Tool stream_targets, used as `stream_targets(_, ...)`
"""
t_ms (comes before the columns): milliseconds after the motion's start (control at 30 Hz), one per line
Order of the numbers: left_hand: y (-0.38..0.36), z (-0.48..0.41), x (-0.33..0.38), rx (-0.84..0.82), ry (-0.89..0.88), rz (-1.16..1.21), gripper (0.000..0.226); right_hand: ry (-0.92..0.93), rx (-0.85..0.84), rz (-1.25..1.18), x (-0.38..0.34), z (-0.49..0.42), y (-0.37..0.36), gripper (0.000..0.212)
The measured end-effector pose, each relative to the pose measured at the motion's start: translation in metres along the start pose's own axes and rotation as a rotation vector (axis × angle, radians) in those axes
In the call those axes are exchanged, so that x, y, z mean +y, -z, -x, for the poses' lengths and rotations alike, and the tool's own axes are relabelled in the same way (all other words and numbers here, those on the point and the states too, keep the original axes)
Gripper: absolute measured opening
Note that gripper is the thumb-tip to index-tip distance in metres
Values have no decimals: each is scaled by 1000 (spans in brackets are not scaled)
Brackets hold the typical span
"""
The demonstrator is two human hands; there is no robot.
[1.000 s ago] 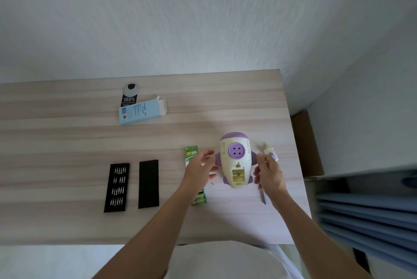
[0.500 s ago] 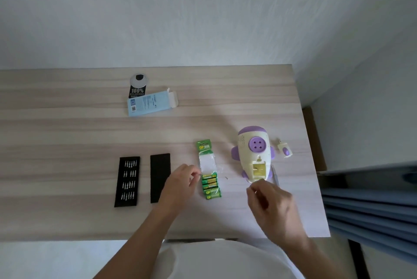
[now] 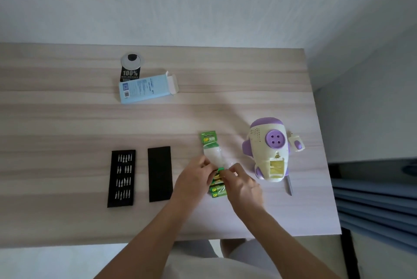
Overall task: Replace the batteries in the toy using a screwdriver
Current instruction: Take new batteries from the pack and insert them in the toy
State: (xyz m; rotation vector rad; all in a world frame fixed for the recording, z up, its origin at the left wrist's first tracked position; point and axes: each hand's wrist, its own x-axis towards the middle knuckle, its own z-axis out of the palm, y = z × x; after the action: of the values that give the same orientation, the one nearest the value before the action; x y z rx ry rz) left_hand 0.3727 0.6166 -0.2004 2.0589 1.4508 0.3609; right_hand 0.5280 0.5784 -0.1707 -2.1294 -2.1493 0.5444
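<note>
Two bare forearms rise from six o'clock, above a lap in pale cloth, and meet over the near half of the table (image 3: 67, 120). The left hand (image 3: 194, 180) comes in from seven o'clock, its fingers curled against the left edge of the battery pack (image 3: 208, 139). The right hand (image 3: 244, 186) comes in from five o'clock, thumb and forefinger pinched on the pack's middle, where the green cells begin. Both hands hold the pack, whose green header points to twelve o'clock. Whether it is lifted off the wood I cannot tell.

At three o'clock from the pack, near but apart, the cream and purple toy (image 3: 268, 143) lies on its back, its open battery bay facing up at the near end. A grey screwdriver (image 3: 289, 187) juts from under that end toward six o'clock. A small cream piece (image 3: 297, 143) sits just beside the toy at three o'clock.

At nine o'clock from the hands lies a black lid (image 3: 159, 173), then a black bit tray (image 3: 121, 178) with rows of silver bits.

Farther off, at eleven o'clock, a pale blue carton (image 3: 146, 89) lies with its flap open, touching a black tag (image 3: 129, 74) marked "100%". Behind it, a round grommet (image 3: 132, 61) sits in the tabletop.

The table is pale, striped wood. A white wall (image 3: 203, 3) stands beyond it, and blue slats (image 3: 374, 202) run past the table's edge at four o'clock.
</note>
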Motion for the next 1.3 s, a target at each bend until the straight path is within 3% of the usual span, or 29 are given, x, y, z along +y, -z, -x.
stream_targets(67, -3, -4, -2, -28, -3, -49, 32, 24, -1, 43, 1, -3, 1, 35)
stream_targets(167, -1, -9, -3, -44, -58, -114, 13, 62, -21, 91, 0, -9, 1, 38)
stream_targets(333, 6, -19, 0, -59, -115, -225, 21, 123, -106, 177, -4, -21, 2, 40)
stream_targets(567, 10, -19, -8, -93, -1, -251, 17, 177, -76, 285, -12, -35, 3, 39)
stream_targets(733, 25, -8, -13, -31, -15, -235, 27, 264, -27, 338, -20, -37, 9, 38)
stream_targets(833, 33, 1, -16, 18, 48, -161, 18, 289, -3, 359, -20, -34, 10, 36)
stream_targets(1000, 57, 16, -8, 53, 226, 118, 6, 238, -23, 84, -14, -15, 27, 29)
stream_targets(1100, 75, 31, 6, -48, 250, 246, 8, 167, -31, -230, -13, 3, 44, 12)
stream_targets(1167, 83, 40, 17, -81, 238, 305, 8, 162, -62, -338, -15, 16, 56, 32)
stream_targets(1300, 90, 47, 40, -114, 139, 407, 27, 216, -72, -276, -19, 40, 67, 69)
